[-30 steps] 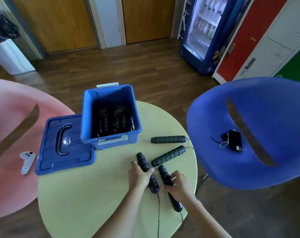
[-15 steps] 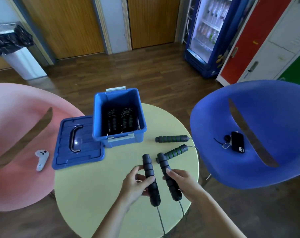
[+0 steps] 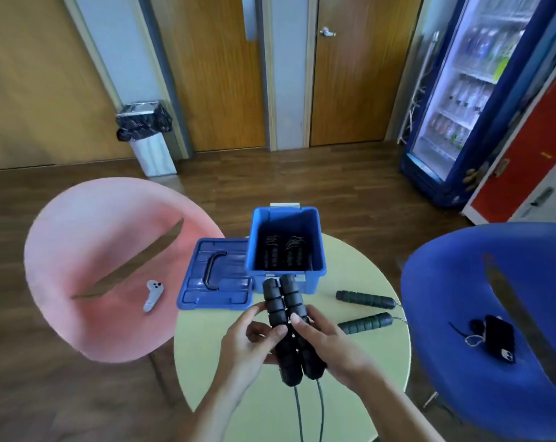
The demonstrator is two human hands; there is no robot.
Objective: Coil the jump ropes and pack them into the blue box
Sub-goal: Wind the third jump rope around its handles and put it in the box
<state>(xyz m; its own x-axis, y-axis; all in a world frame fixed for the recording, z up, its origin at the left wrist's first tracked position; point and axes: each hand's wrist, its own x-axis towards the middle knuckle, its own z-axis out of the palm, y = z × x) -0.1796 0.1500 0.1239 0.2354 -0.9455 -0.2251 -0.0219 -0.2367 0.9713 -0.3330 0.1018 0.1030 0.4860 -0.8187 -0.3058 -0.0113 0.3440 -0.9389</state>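
Now the left hand (image 3: 248,342) and right hand (image 3: 330,346) grip two black handles (image 3: 286,314) pressed side by side over the table (image 3: 350,378); blue box (image 3: 252,247) behind, apparently coiled ropes (image 3: 284,255) inside.

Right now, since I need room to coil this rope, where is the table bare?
Bare table lies near-left, between the lid and the left hand gripping the black handles, and behind the green-ringed handles beside the blue box. The right edge is crowded.
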